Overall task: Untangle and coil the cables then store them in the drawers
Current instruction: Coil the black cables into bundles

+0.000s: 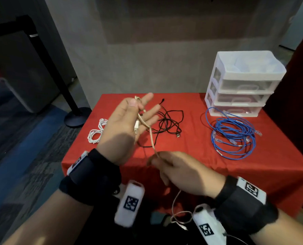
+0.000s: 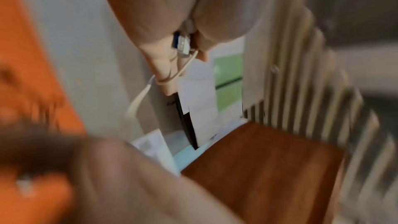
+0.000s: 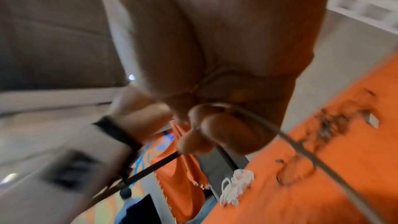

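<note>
My left hand (image 1: 140, 106) is raised palm-up over the red table (image 1: 200, 165). Its thumb pinches a beige cable (image 1: 151, 138) against the straight fingers. The cable's white USB plug (image 1: 136, 127) lies across the palm. In the left wrist view the plug (image 2: 182, 43) sits between thumb and finger, and the cable (image 2: 178, 72) loops round a finger. My right hand (image 1: 156, 160), lower and nearer, pinches the same cable, which runs taut between the hands. The loose tail (image 1: 179, 218) hangs below my right wrist. In the right wrist view the fingertips (image 3: 215, 129) grip the cable (image 3: 301, 147).
On the table lie a tangled black cable (image 1: 168, 122), a loose blue cable coil (image 1: 234, 137) and coiled white cables (image 1: 95, 135). A white three-drawer unit (image 1: 242, 84) stands at the back right, its drawers closed. A black post base (image 1: 76, 117) stands off the table's left.
</note>
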{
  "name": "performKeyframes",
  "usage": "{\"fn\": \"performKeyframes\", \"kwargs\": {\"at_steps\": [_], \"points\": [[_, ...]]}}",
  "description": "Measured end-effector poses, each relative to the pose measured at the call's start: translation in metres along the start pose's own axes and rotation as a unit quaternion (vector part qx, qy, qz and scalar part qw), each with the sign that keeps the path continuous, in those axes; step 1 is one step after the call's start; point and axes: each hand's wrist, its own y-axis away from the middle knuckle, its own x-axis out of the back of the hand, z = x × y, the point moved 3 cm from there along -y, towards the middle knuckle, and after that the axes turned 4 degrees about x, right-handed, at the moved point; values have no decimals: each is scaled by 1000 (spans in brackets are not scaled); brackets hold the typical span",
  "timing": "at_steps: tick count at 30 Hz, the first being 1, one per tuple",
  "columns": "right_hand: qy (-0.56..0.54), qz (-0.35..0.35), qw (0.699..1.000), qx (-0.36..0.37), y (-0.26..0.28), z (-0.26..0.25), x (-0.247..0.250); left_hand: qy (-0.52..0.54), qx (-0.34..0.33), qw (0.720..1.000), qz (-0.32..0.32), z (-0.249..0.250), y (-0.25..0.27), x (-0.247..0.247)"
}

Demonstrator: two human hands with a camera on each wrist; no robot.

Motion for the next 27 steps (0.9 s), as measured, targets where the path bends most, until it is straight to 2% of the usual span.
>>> {"fn": "performKeyframes", "kwargs": {"at_steps": [2,3,5,6,7,10,11,14,16,18,20,22,24,25,27], "points": [[98,-7,994,49,8,-12,7,-165,-50,985,15,-4,-2,7],[139,1,988,69,11,-20,15,-269,-65,961,5,-8,-1,10],[179,12,978,108,13,-41,36,-468,-72,880,-27,-17,4,14],[170,24,978,116,13,-49,48,-522,-68,849,-37,-22,7,15],[145,44,982,116,12,-55,60,-527,-57,847,-45,-25,11,14],[57,130,984,110,1,-55,94,-323,45,941,-95,-23,25,0],[39,152,981,112,-4,-51,101,-257,68,958,-112,-19,27,-6],[-8,199,973,113,-12,-34,109,-164,73,974,-139,-3,31,-19],[-50,213,972,90,-13,-21,106,-96,77,984,-126,6,30,-21],[-54,191,978,62,-14,-9,91,4,75,989,-126,16,28,-23],[-13,135,989,52,-12,-4,65,85,54,986,-130,23,22,-24],[19,76,995,58,-8,-6,39,51,14,994,-91,18,12,-21],[77,43,993,80,-3,-15,25,-115,-45,992,-34,5,2,-14],[120,35,987,98,0,-22,24,-228,-77,970,-24,0,1,-11],[175,33,976,128,5,-36,32,-426,-118,896,-34,-8,2,-6]]}}
